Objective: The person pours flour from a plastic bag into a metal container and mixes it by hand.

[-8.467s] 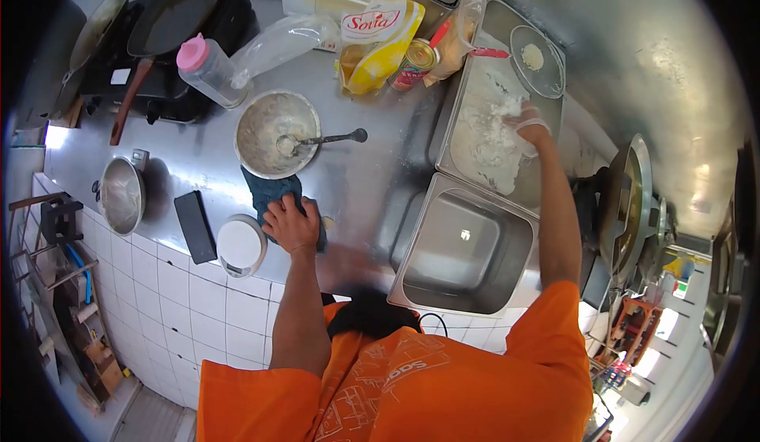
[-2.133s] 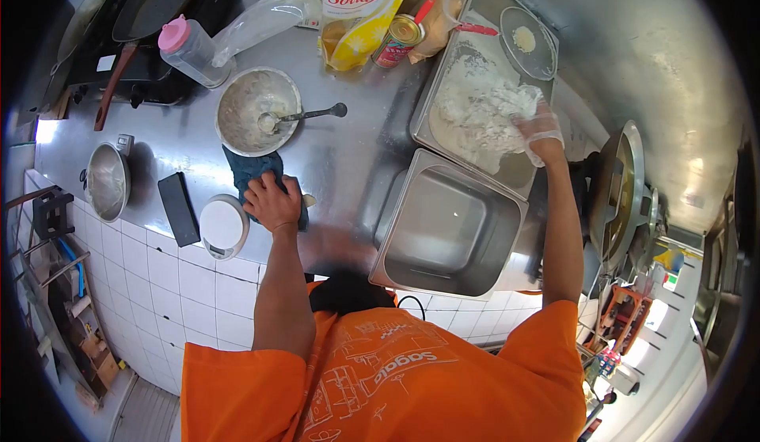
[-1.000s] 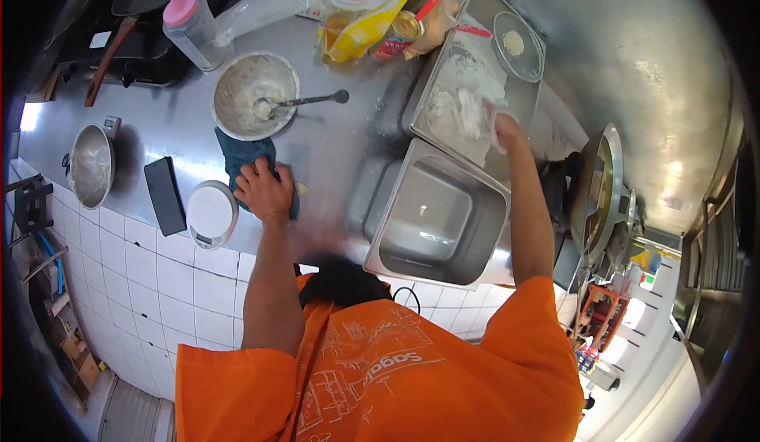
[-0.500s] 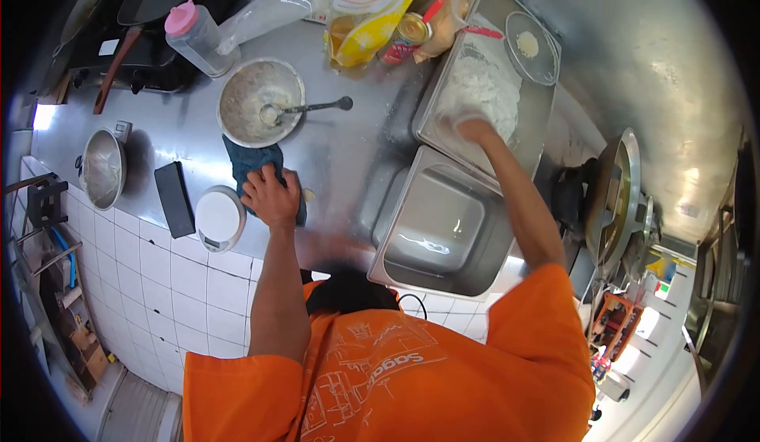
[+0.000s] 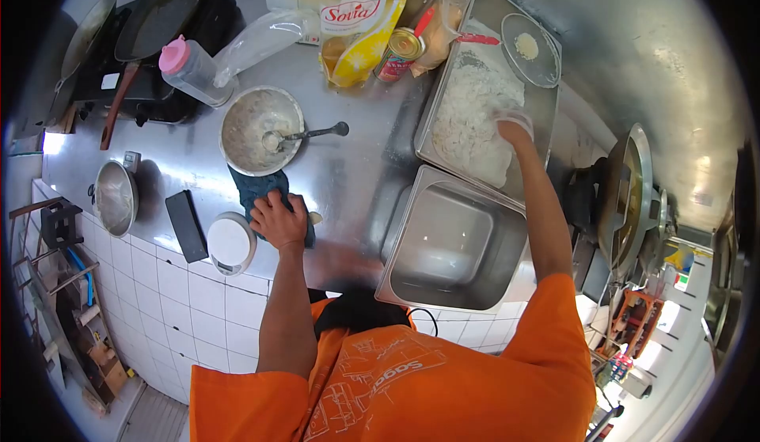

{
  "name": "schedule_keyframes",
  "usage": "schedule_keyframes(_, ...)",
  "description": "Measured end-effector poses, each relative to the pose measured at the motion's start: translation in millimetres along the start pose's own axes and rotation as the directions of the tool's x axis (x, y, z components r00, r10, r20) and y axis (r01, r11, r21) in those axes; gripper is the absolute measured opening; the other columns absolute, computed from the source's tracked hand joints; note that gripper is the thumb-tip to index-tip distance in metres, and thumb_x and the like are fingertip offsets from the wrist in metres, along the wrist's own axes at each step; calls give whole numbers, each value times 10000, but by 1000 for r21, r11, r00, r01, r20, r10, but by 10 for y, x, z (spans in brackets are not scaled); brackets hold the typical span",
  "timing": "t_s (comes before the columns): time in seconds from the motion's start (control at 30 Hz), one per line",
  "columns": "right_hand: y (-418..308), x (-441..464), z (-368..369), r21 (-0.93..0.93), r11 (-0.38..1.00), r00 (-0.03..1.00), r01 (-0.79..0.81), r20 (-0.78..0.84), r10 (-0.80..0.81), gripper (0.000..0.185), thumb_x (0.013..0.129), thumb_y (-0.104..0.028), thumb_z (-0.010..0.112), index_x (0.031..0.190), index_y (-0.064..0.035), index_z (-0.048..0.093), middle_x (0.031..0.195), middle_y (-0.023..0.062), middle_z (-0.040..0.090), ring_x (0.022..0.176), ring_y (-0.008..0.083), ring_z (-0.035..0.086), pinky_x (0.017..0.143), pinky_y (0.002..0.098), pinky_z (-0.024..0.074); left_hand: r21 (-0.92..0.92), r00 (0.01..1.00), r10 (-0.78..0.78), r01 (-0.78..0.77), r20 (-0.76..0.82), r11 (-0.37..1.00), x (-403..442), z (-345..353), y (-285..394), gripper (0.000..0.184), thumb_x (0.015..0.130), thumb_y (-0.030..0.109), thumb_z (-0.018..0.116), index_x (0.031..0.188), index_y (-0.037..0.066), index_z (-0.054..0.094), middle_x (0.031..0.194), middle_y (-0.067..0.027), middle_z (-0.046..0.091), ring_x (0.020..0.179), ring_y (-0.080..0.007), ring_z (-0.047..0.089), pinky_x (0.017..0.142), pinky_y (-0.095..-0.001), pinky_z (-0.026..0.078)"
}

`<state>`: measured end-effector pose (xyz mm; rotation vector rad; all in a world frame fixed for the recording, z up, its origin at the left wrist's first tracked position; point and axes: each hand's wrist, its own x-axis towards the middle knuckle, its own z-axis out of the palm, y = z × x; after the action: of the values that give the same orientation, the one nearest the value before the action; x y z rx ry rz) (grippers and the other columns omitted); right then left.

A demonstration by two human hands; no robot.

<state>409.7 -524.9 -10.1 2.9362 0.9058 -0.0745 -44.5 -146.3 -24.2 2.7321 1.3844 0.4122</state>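
My left hand [image 5: 280, 220] rests on a dark teal cloth [image 5: 252, 185] at the counter's front, fingers spread over it. A metal mixing bowl [image 5: 231, 143] stands just past the cloth, batter residue inside and a dark-handled scoop [image 5: 318, 132] leaning in it. In the long steel tray [image 5: 424, 117] lies a heap of white flour [image 5: 467, 113]. My right hand [image 5: 516, 122] is down at the right side of that flour, its fingers whitened and blurred, so their grip is unclear. A round mesh sieve [image 5: 541, 68] with some pale crumbs sits at the tray's far end.
Nearest my body is a deep steel pan [image 5: 443, 236]. A white scale [image 5: 231, 242], a black slab [image 5: 186, 225] and a smaller bowl [image 5: 117, 198] line the left edge. Behind stand a pink-lidded bottle [image 5: 190, 70], a yellow Sovia pouch [image 5: 360, 34] and a can [image 5: 402, 49].
My right hand has swept rightward across the tray, and the flour is now spread wider toward the near end. My left hand stays on the cloth. The camera view has shifted slightly.
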Motion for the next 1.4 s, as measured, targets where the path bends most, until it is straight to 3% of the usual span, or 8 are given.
schedule_keyframes(0.13, -402, 5, 59, 14, 918, 907, -396, 163, 389, 480, 984, -407, 433, 1097, -4, 669, 1102, 242, 671, 991, 421, 635, 911, 497, 477, -20, 1000, -7, 7, 10, 1000, -13, -3, 12, 273, 849, 391, 575, 968, 146, 576, 997, -119, 515, 947, -335, 495, 800, -477, 344)
schedule_keyframes(0.33, -526, -42, -357, 274, 956, 812, -102, 578, -79, 650, 1012, -563, 351, 1210, -24, 654, 1272, 252, 610, 1203, 371, 569, 1027, 433, 424, 15, 999, -3, 2, 51, 1000, -37, 33, -7, 280, 856, 393, 572, 992, 149, 586, 1009, -116, 517, 968, -333, 493, 803, -476, 346)
schedule_keyframes(0.47, 91, 541, -367, -73, 947, 938, -312, 135, 319, 644, 1012, -592, 329, 1275, -97, 647, 1288, 199, 633, 1229, 348, 572, 1052, 411, 410, 42, 996, -23, 19, 90, 999, -17, 39, -10, 285, 855, 391, 567, 1000, 147, 587, 1005, -120, 516, 964, -333, 495, 808, -477, 347)
schedule_keyframes(0.57, 396, 890, 319, 499, 848, 822, -176, -400, 406, 557, 1024, -517, 365, 1231, -89, 655, 1215, 214, 654, 1120, 378, 625, 978, 450, 462, 41, 999, 0, -2, 43, 999, -21, 40, 10, 286, 849, 380, 584, 1016, 148, 571, 1019, -116, 501, 983, -337, 485, 821, -483, 341)
schedule_keyframes(1.1, -1716, -253, -1030, -16, 719, 706, 695, 206, -678, 281, 844, -323, 561, 994, -101, 645, 914, 171, 665, 853, 358, 622, 767, 501, 503, 53, 1000, -2, 1, 24, 999, -12, 67, 12, 285, 845, 390, 565, 990, 145, 589, 996, -116, 518, 945, -326, 497, 806, -463, 345)
schedule_keyframes(1.2, -1240, -19, -705, 124, 831, 838, 542, -148, -525, 351, 872, -370, 548, 1015, -90, 704, 1002, 193, 693, 941, 387, 643, 853, 496, 507, 48, 999, 16, -17, 34, 999, -6, 34, -13, 291, 843, 392, 567, 991, 144, 589, 993, -116, 518, 945, -325, 497, 804, -460, 347)
schedule_keyframes(1.3, -1347, -88, -715, 83, 967, 939, -239, 272, 209, 433, 888, -422, 546, 1106, -86, 710, 1107, 231, 677, 1030, 409, 641, 929, 466, 497, 37, 995, -28, 24, 95, 999, -49, 12, 0, 307, 854, 397, 565, 1031, 147, 584, 1027, -114, 512, 988, -329, 486, 841, -469, 340)
schedule_keyframes(1.4, -1688, -351, -1005, 48, 996, 921, 72, 381, -84, 488, 874, -446, 555, 1158, -72, 688, 1120, 262, 665, 1043, 413, 640, 926, 456, 502, 34, 999, -15, 14, 36, 999, 16, 55, 4, 299, 845, 394, 570, 1011, 146, 589, 1011, -112, 518, 965, -324, 494, 812, -464, 345)
